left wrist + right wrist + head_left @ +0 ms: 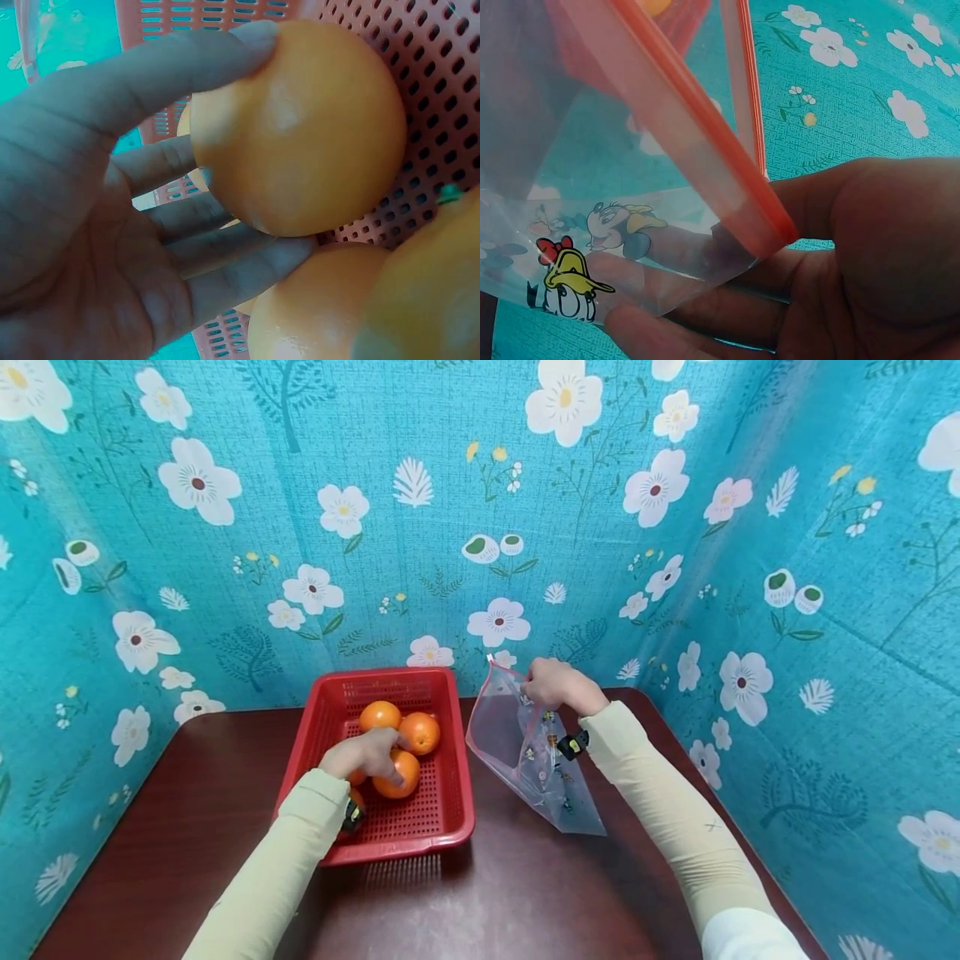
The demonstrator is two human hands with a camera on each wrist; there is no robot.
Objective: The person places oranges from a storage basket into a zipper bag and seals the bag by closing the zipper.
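Note:
My left hand (pixel 366 753) reaches into a red plastic basket (pixel 467 793) of oranges. In the left wrist view its thumb lies on one side of an orange (pixel 300 135) and the fingers curl at the other side and below. Other oranges (pixel 380 715) sit close around it in the basket. At the right, my right hand (pixel 558 683) pinches the rim of a clear zip bag (pixel 498 718) with red edging and cartoon prints. The bag's mouth gapes toward the basket, and its lower end slopes down over the table.
The basket and bag are side by side on a dark brown table (pixel 480 910). Blue floral cloth (pixel 420 568) hangs behind the table and along both sides. Each wrist wears a small black camera strap (pixel 573 744).

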